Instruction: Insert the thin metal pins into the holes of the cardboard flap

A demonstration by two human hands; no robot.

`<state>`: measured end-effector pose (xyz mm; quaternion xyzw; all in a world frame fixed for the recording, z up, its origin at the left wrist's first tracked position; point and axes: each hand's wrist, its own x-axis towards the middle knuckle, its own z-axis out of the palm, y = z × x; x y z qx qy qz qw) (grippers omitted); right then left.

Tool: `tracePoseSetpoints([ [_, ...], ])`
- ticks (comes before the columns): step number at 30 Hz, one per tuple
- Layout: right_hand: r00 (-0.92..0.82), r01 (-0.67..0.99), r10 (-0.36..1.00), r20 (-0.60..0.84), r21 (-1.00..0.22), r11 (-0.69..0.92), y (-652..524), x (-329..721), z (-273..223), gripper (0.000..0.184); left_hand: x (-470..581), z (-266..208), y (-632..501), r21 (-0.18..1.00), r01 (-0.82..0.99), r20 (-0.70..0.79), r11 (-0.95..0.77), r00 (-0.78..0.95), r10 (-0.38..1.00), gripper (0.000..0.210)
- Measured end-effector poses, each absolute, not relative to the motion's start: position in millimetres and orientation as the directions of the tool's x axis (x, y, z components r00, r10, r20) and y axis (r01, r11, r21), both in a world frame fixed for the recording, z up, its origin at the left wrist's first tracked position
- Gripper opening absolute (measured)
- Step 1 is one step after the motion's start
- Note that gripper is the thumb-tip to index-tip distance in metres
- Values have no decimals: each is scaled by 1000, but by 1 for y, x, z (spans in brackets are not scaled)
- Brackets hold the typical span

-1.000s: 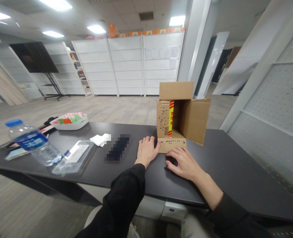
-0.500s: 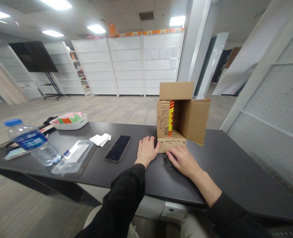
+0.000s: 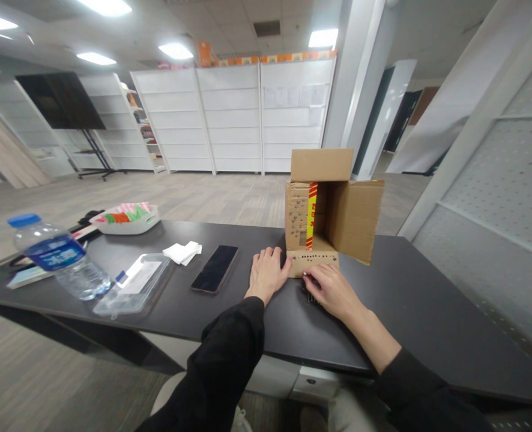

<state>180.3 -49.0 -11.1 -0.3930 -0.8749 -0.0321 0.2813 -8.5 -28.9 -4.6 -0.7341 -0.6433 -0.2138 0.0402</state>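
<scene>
An open cardboard box (image 3: pixel 296 231) stands on the dark desk with its opening towards me. Its lower front flap (image 3: pixel 298 264) carries rows of small dark dots, which could be holes or fastener heads. My left hand (image 3: pixel 267 275) lies flat on the desk at the box's left, fingers extended, thumb at the flap's edge. At the flap's near right side, my right hand (image 3: pixel 333 289) has thumb and forefinger pinched together. A tiny pale spot shows at those fingertips; what it is I cannot make out. Beneath that hand sits a small dark object (image 3: pixel 311 296), mostly covered.
Left of my hands lie a phone (image 3: pixel 215 269), folded white tissue (image 3: pixel 183 252) and a clear plastic case (image 3: pixel 135 285). Farther left are a water bottle (image 3: pixel 61 255) and a white basket (image 3: pixel 126 225) with colourful contents. A perforated panel (image 3: pixel 500 174) rises at the right.
My right fingertips have shifted very slightly, and a tiny pale spot now shows between them. My left hand and the box keep their places.
</scene>
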Motion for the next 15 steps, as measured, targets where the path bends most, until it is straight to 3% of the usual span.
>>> tracePoseSetpoints([
  [15,-455,730,659,599,-173,661,-30,169,-2,16,-8,-6,-28,219,963,365,-157,69,929,41],
])
